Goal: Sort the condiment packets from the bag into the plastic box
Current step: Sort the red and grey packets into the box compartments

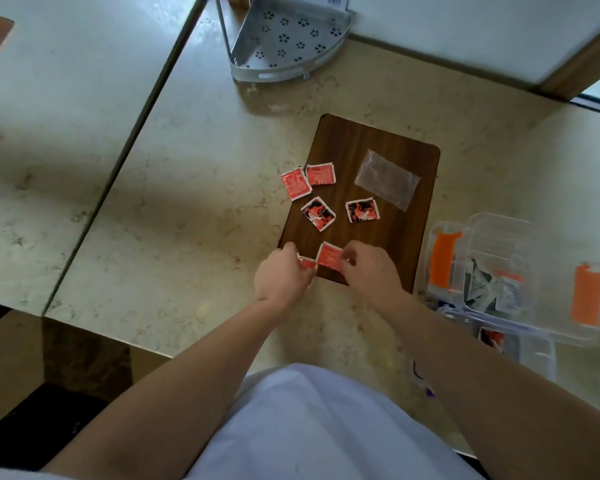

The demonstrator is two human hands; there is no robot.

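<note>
Packets (329, 256) at the board's (395, 237) near edge sit pinched, one in each hand's grip, left (280, 277) and right (369, 268); lifting flat, matching faces, should ease sorting into the box (534, 271).

Person seen from above w/ pale lavender-white top (312, 420) covering the torso. Both forearms bare, no sleeves showing. Left hand (279, 277) & right hand (369, 268) bare: no gloves, rings or watch.

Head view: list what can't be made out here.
- Packet in left hand: mostly hidden by the fingers.
- Print on the loose packets: too small to read.
- Plastic box contents: blurred behind its clear walls.
- Corner rack: top cut off by the frame edge.
</note>
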